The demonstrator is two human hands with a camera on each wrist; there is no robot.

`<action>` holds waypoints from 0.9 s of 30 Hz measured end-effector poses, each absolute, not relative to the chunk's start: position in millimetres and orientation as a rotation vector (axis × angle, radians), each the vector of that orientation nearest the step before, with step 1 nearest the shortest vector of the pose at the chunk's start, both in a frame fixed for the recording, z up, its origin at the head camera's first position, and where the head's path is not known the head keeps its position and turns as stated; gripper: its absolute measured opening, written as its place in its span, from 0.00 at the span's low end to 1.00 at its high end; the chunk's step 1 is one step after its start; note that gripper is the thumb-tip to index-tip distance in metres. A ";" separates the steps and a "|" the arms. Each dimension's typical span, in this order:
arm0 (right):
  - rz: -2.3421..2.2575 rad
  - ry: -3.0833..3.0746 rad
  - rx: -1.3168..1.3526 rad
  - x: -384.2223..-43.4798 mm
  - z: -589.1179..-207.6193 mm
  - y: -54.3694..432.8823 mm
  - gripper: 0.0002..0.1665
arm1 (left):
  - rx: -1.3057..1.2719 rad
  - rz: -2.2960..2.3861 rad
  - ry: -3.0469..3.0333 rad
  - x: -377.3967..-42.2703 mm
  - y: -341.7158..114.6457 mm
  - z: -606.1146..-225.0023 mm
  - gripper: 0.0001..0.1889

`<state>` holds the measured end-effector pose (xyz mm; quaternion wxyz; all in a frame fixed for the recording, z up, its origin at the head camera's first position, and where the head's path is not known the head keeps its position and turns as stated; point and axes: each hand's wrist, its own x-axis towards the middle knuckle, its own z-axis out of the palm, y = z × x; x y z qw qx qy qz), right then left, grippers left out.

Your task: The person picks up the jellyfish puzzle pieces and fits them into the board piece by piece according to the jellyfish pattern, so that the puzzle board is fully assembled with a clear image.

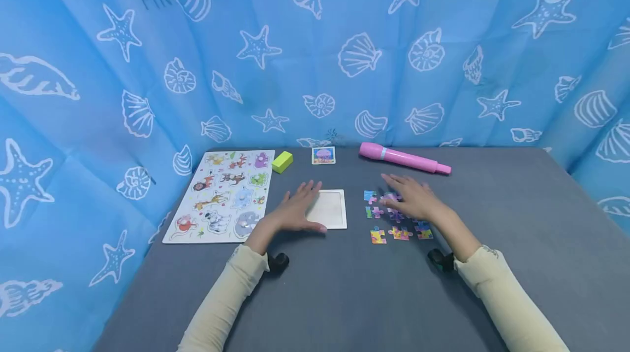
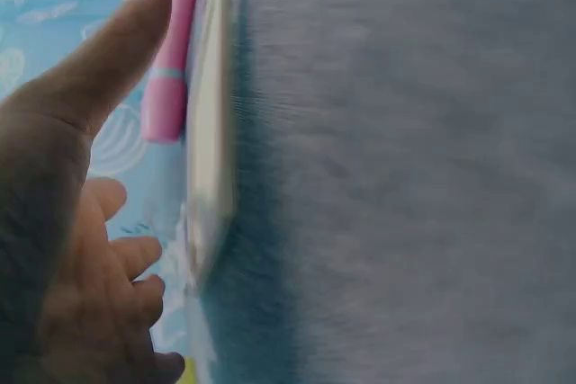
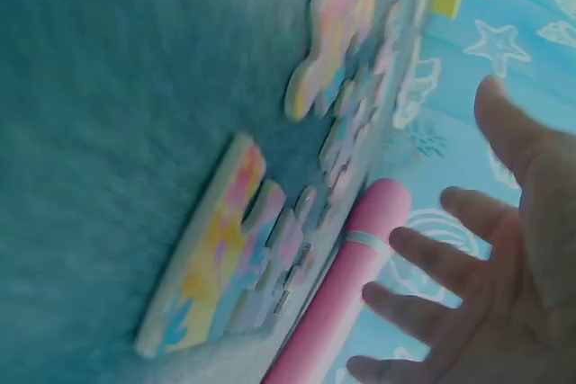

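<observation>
My left hand is spread over the left part of a pale, shallow puzzle frame, thumb and fingers apart and nothing gripped. In the left wrist view the frame shows edge-on beyond the thumb. Several colourful jigsaw pieces lie loose in rows to the right of the frame. Above them hovers my right hand, hiding some of them, its fingers extended. The right wrist view shows thick-edged pieces flat on the table, with the hand raised off them and holding nothing.
An animal peg board lies at the left, with a yellow-green block beside its far corner. At the back are a small picture card and a pink, torch-shaped object. A blue seashell curtain hangs behind the grey table.
</observation>
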<state>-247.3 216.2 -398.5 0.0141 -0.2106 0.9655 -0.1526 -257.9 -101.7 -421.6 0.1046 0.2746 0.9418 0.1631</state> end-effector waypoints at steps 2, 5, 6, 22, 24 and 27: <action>-0.520 3.046 -0.710 -255.4 -399.8 213.9 0.38 | 0.805 0.536 2.743 -258.0 -107.5 -422.4 0.58; -0.637 3.057 -0.767 -265.2 -403.6 212.0 0.33 | 0.801 0.605 2.717 -258.6 -115.1 -424.1 0.57; -0.681 3.044 -0.770 -268.0 -405.1 211.5 0.32 | 0.798 0.613 2.718 -259.2 -117.3 -425.2 0.56; -0.903 2.903 -0.619 -289.6 -418.1 198.5 0.21 | 0.708 0.648 2.700 -261.0 -135.7 -436.8 0.55; -0.883 2.913 -0.539 -289.1 -419.0 197.4 0.21 | 0.719 0.652 2.704 -261.4 -137.0 -438.3 0.55; -0.861 2.921 -0.444 -289.5 -419.0 196.3 0.20 | 0.736 0.699 2.699 -261.7 -138.1 -439.1 0.55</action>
